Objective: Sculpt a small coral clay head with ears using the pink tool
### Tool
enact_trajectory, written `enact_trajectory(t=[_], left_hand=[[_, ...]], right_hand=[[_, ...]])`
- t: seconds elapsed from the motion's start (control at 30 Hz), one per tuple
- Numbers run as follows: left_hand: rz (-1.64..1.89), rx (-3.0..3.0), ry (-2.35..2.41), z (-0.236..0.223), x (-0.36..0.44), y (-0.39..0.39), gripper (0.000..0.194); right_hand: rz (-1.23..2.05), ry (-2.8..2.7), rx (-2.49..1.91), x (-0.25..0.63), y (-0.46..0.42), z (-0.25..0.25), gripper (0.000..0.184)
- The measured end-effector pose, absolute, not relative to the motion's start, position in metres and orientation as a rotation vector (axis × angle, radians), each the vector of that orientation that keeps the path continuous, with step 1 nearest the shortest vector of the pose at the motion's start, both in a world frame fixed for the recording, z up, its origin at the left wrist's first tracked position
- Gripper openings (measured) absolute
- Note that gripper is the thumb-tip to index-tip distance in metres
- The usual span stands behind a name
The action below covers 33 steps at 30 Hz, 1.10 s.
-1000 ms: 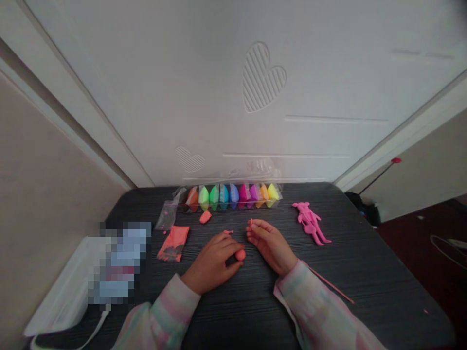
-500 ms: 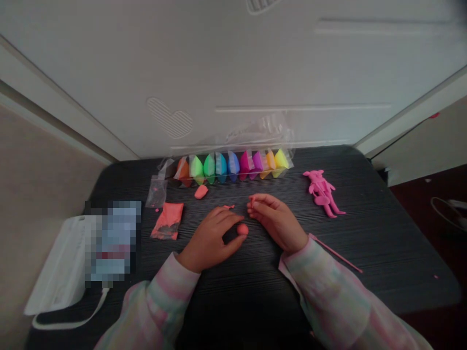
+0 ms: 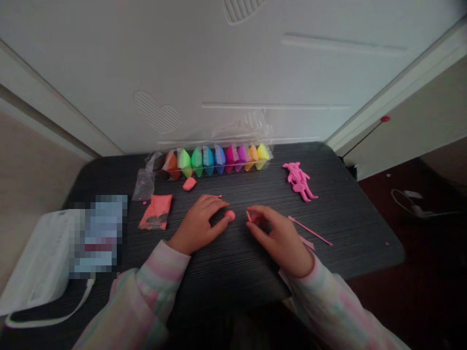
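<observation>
My left hand (image 3: 199, 225) rests on the dark table (image 3: 346, 228), thumb and fingers closed around a small coral clay ball (image 3: 229, 215). Just right of it, my right hand (image 3: 279, 236) pinches a thin coral clay strip (image 3: 248, 216) between thumb and forefinger. A tiny coral scrap (image 3: 218, 196) lies beyond the left fingers. A coral clay lump (image 3: 189, 183) sits in front of a row of coloured clay packets (image 3: 216, 161).
A pink clay figure (image 3: 299, 180) lies at the back right. A thin pink stick tool (image 3: 310, 231) lies right of my right hand. An opened coral packet (image 3: 156, 218) and a clear bag (image 3: 143, 183) lie at the left, a white bag (image 3: 36, 267) further left. A white door stands behind.
My right hand drew back toward me and to the right with the strip. The left hand stayed on the ball. The camera view shifted.
</observation>
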<state>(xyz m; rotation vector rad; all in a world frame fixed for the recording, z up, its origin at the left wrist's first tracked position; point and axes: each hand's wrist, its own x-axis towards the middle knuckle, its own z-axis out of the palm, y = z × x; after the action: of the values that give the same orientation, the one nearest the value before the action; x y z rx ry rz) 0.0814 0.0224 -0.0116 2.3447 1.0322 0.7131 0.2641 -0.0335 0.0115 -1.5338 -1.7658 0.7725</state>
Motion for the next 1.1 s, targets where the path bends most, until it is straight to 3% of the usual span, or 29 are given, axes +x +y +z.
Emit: enact_trajectory(t=[0.33,0.63,1.1], left_hand=[[0.801,2.403,1.082,-0.014,0.082,0.021,0.021],[0.797,2.428,1.080,-0.015,0.082,0.022,0.022],[0.787,2.412,1.072,-0.016,0.082,0.023,0.023]], right_hand=[[0.533,-2.222,-1.575,0.275,-0.066,-0.010,0.023],[0.223,-2.542,-1.384,0.295,-0.079,-0.008,0.046],[0.174,-2.784,-1.371,0.298,-0.072,-0.007,0.055]])
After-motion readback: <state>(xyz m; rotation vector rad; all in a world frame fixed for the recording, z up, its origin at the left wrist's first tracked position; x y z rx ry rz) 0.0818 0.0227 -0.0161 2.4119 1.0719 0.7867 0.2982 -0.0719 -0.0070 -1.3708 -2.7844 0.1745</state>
